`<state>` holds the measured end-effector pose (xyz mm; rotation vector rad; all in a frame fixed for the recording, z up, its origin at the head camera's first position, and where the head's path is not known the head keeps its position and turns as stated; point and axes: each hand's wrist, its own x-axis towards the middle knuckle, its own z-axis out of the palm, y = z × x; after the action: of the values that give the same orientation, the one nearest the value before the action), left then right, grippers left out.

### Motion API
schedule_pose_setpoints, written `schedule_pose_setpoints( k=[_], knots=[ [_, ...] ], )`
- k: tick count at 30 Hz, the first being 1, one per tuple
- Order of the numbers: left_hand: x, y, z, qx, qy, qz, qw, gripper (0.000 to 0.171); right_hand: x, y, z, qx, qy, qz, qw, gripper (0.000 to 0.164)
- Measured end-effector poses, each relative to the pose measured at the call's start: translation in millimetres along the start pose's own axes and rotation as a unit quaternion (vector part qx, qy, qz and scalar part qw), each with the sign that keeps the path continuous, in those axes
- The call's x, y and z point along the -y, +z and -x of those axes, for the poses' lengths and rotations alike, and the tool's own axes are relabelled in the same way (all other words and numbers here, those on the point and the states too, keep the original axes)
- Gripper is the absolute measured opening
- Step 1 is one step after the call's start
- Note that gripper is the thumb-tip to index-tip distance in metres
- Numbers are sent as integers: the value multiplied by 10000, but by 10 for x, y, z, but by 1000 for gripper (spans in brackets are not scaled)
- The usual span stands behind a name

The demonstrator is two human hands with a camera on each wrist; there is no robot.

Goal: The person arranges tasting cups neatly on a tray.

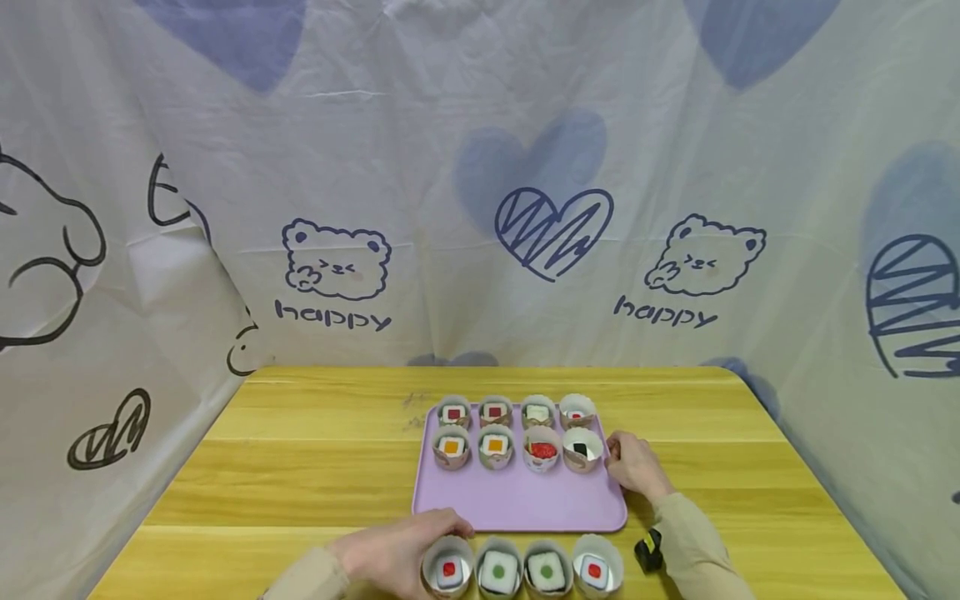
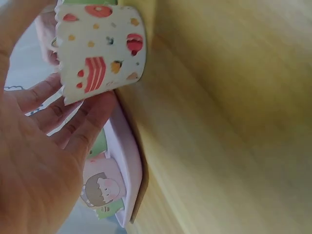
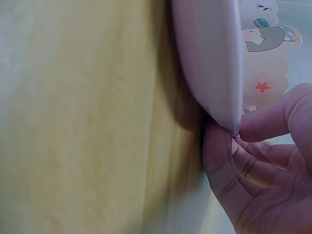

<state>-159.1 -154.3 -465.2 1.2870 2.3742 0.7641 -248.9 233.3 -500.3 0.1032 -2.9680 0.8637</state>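
A lilac tray [image 1: 517, 504] lies on the wooden table with two rows of paper cups [image 1: 496, 447] holding small cubes and sushi-like pieces. My right hand [image 1: 637, 464] pinches its right rim; in the right wrist view, thumb and fingers [image 3: 219, 156] meet at the tray edge [image 3: 209, 63]. My left hand [image 1: 397, 552] spreads around the leftmost front paper cup [image 1: 447, 567], fingers fairly straight and passing behind it. In the left wrist view, that cup [image 2: 105, 48] has a cake print, and the fingertips [image 2: 103, 103] lie close to the tray; contact is partly hidden.
Beside it, more paper cups [image 1: 547, 570] stand in a row before the tray, with white, green-dotted and red-dotted pieces. A small black piece with a yellow band [image 1: 649, 551] lies by the right forearm. Printed cloth [image 1: 442, 283] hangs behind the table [image 1: 315, 467].
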Motion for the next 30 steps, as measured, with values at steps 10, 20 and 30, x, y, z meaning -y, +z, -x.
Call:
schedule_pose_setpoints(
  k=[10, 20, 30],
  knots=[
    [31, 102, -7, -28, -159, -206, 9997, 64, -13, 10, -8, 42, 44, 17, 10000, 16],
    [57, 162, -30, -120, -227, -420, 9988, 59, -18, 17, -2, 14, 31, -23, 10000, 16],
    [61, 165, -46, -88, -222, -489, 9985, 56, -15, 16, -3, 11, 18, -22, 10000, 16]
  ],
)
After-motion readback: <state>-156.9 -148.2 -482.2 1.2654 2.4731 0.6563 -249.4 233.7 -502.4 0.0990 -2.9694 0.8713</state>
